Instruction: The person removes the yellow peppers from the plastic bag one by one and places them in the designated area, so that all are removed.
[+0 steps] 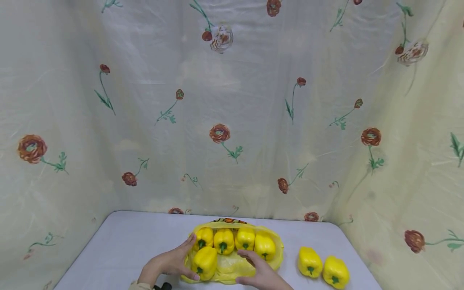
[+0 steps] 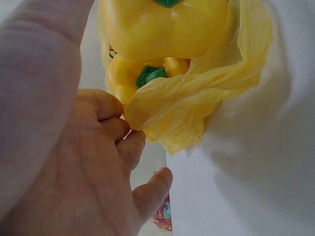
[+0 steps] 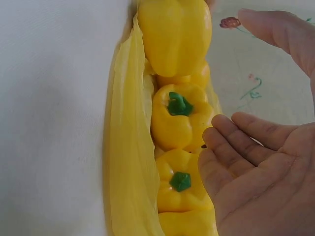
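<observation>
A yellow plastic bag (image 1: 233, 272) lies on the table with its mouth spread wide. Several yellow bell peppers (image 1: 223, 241) form a row inside, stems toward me. One more yellow bell pepper (image 1: 205, 262) sits in front of them at the bag's left end. My left hand (image 1: 170, 259) spans that end, its fingertips right at the bag's edge in the left wrist view. The right hand (image 1: 262, 274) is over the bag's front right part, thumb and fingers apart, holding nothing. In the right wrist view its palm (image 3: 270, 182) shows beside the peppers.
Two loose yellow bell peppers, one nearer the bag (image 1: 309, 262) and one farther right (image 1: 336, 272), stand on the white-covered table (image 1: 130, 233). A flowered curtain (image 1: 253, 161) encloses the back and sides. A small black object (image 1: 166, 286) shows by the left wrist.
</observation>
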`<move>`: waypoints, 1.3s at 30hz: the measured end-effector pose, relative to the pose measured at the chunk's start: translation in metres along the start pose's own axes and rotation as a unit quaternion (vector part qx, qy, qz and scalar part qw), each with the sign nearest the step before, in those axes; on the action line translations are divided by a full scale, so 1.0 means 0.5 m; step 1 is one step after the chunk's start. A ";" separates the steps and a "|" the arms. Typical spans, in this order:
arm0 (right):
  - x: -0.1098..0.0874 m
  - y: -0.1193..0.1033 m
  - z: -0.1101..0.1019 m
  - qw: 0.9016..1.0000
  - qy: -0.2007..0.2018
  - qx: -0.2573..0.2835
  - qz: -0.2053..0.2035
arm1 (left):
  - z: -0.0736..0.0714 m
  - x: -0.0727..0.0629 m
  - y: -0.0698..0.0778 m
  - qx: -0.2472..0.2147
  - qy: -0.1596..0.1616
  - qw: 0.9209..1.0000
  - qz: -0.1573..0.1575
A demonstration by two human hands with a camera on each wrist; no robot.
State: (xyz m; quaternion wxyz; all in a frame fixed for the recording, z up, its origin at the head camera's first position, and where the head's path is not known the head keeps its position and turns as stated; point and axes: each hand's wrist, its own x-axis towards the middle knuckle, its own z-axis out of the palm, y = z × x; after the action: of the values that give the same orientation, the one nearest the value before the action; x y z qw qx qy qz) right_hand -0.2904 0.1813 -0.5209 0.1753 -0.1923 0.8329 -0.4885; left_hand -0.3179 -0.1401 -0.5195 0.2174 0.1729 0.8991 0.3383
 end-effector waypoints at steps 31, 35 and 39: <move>0.074 -0.040 0.072 1.000 0.008 -0.008 -0.022 | 0.001 0.003 -0.005 0.011 -0.006 1.000 0.015; 0.084 -0.041 0.084 0.999 0.015 -0.019 -0.023 | -0.002 0.002 -0.006 0.013 -0.010 1.000 0.021; 0.095 -0.048 0.101 0.999 0.022 -0.020 -0.011 | -0.006 -0.002 -0.005 0.014 -0.013 0.999 0.032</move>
State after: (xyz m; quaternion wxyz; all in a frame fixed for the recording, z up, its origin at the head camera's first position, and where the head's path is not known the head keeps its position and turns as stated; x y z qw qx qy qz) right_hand -0.3036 0.1098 -0.5279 0.1477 -0.1941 0.8440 -0.4777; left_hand -0.3191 -0.1441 -0.5190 0.2157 0.2088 0.8949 0.3303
